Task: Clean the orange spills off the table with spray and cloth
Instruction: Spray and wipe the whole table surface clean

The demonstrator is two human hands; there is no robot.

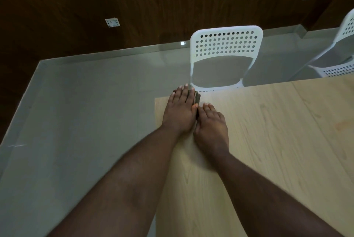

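Observation:
My left hand [180, 110] lies flat with straight fingers at the far left corner of the light wooden table [268, 141], pressing on a dark cloth [197, 97]. Only a small edge of the cloth shows past my fingers. My right hand [211, 127] rests beside the left, fingers extended on the tabletop, touching the left hand at the thumb side. A faint orange stain [342, 126] marks the wood near the right edge of the view. No spray bottle is in view.
A white perforated chair [226, 45] stands just beyond the table's far edge. A second white chair [342, 45] is at the far right. Grey floor [86, 102] lies left of the table, and a dark wood wall is behind.

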